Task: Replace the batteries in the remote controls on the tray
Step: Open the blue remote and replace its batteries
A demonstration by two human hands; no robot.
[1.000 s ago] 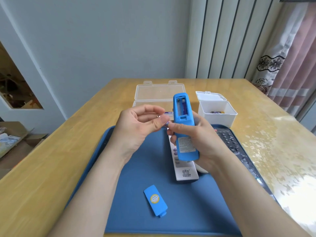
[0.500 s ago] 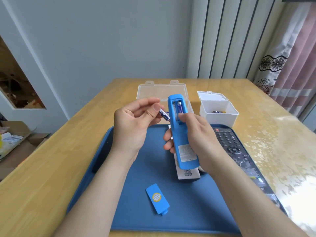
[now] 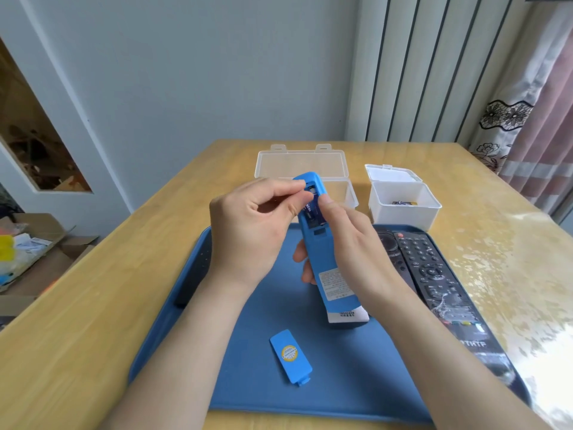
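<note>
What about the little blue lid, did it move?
No. The blue lid lies at the same spot on the tray, near its front edge.

both hands raised close together mid-scene, bare forearms reaching in from the near edge.
the left hand (image 3: 254, 231) has its palm turned right, with thumb and forefinger pinching the end of a battery (image 3: 310, 208) and the other fingers loosely curled. the right hand (image 3: 356, 252) grips the blue remote (image 3: 322, 262) from the right, fingertips (image 3: 300, 255) wrapped round its left side and thumb stretched forward on top. the two thumbs sit just beside each other.
</note>
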